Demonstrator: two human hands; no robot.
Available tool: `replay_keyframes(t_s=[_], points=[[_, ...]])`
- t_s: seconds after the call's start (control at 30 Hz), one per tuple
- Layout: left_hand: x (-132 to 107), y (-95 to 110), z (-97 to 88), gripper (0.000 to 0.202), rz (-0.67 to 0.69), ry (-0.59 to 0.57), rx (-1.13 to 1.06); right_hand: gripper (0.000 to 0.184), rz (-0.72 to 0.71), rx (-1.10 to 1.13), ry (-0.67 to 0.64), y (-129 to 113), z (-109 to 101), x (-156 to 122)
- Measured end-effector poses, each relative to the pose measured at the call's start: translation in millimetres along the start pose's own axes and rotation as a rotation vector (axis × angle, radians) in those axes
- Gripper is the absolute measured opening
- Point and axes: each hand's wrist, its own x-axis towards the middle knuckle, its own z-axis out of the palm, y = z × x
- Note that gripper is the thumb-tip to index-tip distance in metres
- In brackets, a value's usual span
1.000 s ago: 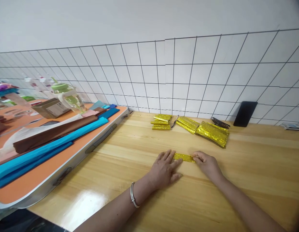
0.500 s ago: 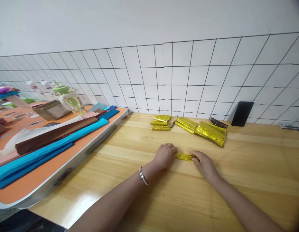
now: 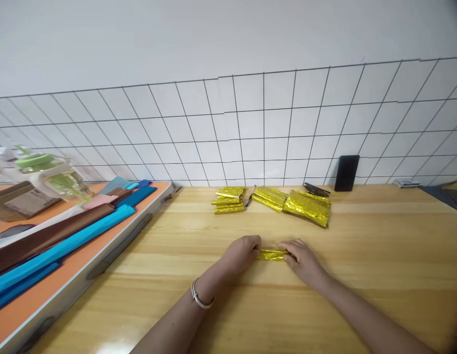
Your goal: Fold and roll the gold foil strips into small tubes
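Observation:
A narrow folded strip of gold foil paper (image 3: 271, 254) lies on the wooden table (image 3: 379, 255) between my hands. My left hand (image 3: 241, 253), with a silver bangle at the wrist, has its fingers curled on the strip's left end. My right hand (image 3: 302, 258) pinches the right end with bent fingers. Further back sit a small stack of folded gold strips (image 3: 228, 200) and two flat piles of gold foil sheets (image 3: 307, 208), with a dark pen-like tool (image 3: 249, 195) lying between the stack and the piles.
An orange-topped table (image 3: 76, 265) adjoins on the left, carrying blue, brown and pink paper rolls (image 3: 62, 243), a cardboard box (image 3: 17, 204) and a green-lidded bottle (image 3: 53, 177). A black phone (image 3: 346, 173) leans on the white wall's wire grid, with a dark clip (image 3: 317, 189) beside it.
My left hand went from lying flat on the strip to curling its fingers at the left end. Both hands drew closer together, and the view swung right and down.

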Motion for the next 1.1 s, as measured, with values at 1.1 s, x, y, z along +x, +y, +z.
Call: replay_keyframes(t_s=[1.1], points=[[-3,1,-8.7,0.022,0.242,0.043,-0.319,0.017,-0.116,-0.042,0.008,-10,-11,-4]])
